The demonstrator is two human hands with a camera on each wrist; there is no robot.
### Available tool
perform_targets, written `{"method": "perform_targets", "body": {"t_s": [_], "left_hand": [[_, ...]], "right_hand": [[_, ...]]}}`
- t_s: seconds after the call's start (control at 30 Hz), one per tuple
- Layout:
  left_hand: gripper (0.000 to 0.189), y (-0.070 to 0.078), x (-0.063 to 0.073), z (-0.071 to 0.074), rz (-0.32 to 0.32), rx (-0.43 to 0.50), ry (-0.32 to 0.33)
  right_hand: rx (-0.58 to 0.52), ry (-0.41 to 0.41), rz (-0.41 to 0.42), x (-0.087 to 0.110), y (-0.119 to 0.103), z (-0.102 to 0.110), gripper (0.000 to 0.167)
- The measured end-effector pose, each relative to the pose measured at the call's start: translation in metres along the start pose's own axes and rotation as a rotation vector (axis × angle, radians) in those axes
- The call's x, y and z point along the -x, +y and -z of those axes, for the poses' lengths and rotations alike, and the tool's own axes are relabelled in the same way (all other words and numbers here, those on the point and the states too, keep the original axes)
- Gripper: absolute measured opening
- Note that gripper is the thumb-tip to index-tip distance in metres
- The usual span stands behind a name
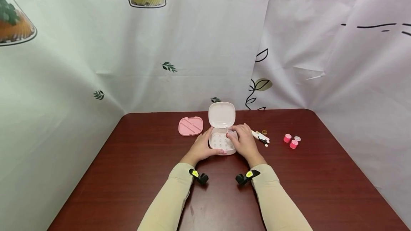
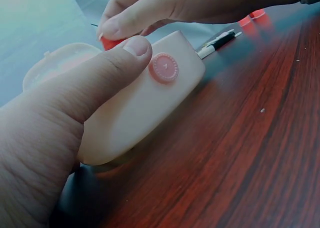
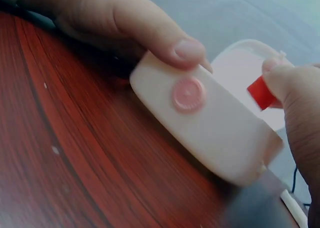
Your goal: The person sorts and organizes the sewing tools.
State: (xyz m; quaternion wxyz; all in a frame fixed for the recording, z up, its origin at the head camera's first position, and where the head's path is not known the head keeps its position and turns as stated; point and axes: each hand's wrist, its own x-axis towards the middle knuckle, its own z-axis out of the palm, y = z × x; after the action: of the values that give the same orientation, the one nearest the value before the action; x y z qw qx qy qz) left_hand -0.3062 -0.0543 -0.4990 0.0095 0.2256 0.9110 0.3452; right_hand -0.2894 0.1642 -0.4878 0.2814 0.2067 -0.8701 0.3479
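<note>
A small white sewing box stands on the table with its lid raised and rows of short pegs inside. My left hand grips the box from the left, its thumb lying along the top front edge near a round pink button. Over the box's right part, my right hand pinches a small red thread spool between thumb and fingertips. In the head view the fingers largely hide this spool.
A pink divided tray lies left of the box. Right of it are a white-and-black pen-like tool and a yellowish ring. Farther right stand pink-red spools beside a white-rimmed one. A curtain hangs behind the table.
</note>
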Motion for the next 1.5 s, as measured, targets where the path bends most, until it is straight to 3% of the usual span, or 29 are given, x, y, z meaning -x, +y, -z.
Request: {"method": "perform_targets", "body": {"t_s": [0.33,0.63,1.0,1.27,1.5], "left_hand": [[0.115,-0.001,0.001,-0.001,-0.002,0.003,0.002],[0.118,0.0,0.005,-0.002,0.003,0.033,0.024],[0.118,0.002,0.004,-0.001,0.011,0.032,0.017],[0.119,0.001,0.004,-0.002,0.017,0.015,0.011],[0.117,0.002,0.004,0.001,0.017,0.024,0.009]], "right_hand": [[0.062,-0.2,-0.058,-0.004,-0.018,-0.011,0.016],[0.089,-0.355,-0.217,-0.007,-0.028,-0.014,0.013],[0.1,-0.349,-0.31,-0.011,-0.034,-0.015,0.017],[0.053,-0.338,-0.3,-0.011,-0.034,-0.015,0.019],[0.01,-0.291,-0.24,-0.011,-0.028,-0.014,0.027]]}}
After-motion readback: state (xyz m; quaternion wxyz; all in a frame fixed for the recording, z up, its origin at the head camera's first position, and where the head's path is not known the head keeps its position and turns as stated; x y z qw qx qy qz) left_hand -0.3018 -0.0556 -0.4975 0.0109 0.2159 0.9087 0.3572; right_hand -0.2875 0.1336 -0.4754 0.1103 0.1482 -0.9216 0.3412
